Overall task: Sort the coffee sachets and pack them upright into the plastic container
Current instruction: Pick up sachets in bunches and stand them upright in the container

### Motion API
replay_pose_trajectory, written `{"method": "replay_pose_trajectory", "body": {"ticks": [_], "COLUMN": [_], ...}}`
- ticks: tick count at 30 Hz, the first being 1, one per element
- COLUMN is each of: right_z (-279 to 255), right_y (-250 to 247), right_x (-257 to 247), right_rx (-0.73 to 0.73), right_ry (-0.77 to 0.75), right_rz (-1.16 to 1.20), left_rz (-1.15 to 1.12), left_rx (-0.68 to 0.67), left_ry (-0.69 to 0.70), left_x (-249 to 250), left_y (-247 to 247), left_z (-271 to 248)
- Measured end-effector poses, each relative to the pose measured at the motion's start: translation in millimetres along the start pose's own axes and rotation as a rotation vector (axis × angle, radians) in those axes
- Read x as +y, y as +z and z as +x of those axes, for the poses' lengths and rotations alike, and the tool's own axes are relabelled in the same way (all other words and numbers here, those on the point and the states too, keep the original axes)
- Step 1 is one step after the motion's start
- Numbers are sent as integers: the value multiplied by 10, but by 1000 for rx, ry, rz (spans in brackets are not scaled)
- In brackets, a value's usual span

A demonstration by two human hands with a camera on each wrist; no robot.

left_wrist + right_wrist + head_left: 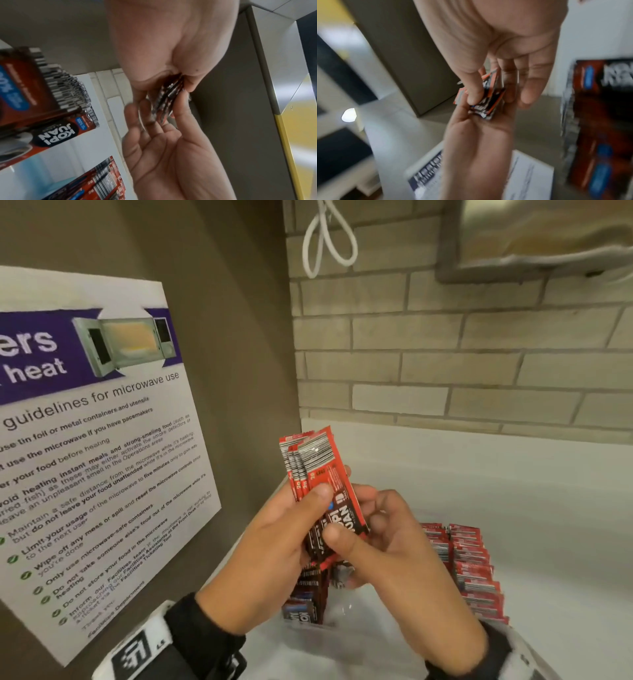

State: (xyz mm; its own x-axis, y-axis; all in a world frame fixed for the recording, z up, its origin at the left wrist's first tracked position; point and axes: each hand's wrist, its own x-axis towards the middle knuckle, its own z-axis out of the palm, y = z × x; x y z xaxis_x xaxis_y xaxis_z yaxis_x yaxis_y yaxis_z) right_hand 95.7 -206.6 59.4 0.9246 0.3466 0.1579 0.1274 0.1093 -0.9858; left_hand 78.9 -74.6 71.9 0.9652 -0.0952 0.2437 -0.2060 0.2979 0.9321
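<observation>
Head view. Left hand (270,546) and right hand (387,546) both clamp one small fan of red sachets (318,474), held above the plastic container (342,611), well clear of it. Left thumb presses across the fan's middle; right thumb pinches its lower end. Tops are staggered, not flush. In the container: a dark-brown row (308,587) at the left wall, a red row (472,573) along the right, bare floor between. Microwave notice (96,440) hangs on the side panel to the left.

Left wrist view. The fan's lower edges (164,101) poke out between left palm and right fingers (181,115), splayed. Risk, as I judge it: loosen either pinch while squaring and a sachet slides out, landing flat in the gap or among the brown packs (42,88).

Right wrist view. Blurred. Right thumb (474,93) bears on the bundle (488,100), which rests in the left palm. Uneven bottoms may snag the rim or tip when lowered; brown and red look alike edge-on, so misfiling is possible.
</observation>
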Motion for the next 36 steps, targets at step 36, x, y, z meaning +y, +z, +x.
{"method": "replay_pose_trajectory", "body": {"ticks": [36], "right_z": [204], "right_y": [-302], "right_x": [30], "right_rx": [41], "right_ry": [-52], "right_rz": [304], "left_rz": [-149], "left_rx": [227], "left_ry": [164], "left_x": [-62], "left_y": [-51], "left_z": [91]}}
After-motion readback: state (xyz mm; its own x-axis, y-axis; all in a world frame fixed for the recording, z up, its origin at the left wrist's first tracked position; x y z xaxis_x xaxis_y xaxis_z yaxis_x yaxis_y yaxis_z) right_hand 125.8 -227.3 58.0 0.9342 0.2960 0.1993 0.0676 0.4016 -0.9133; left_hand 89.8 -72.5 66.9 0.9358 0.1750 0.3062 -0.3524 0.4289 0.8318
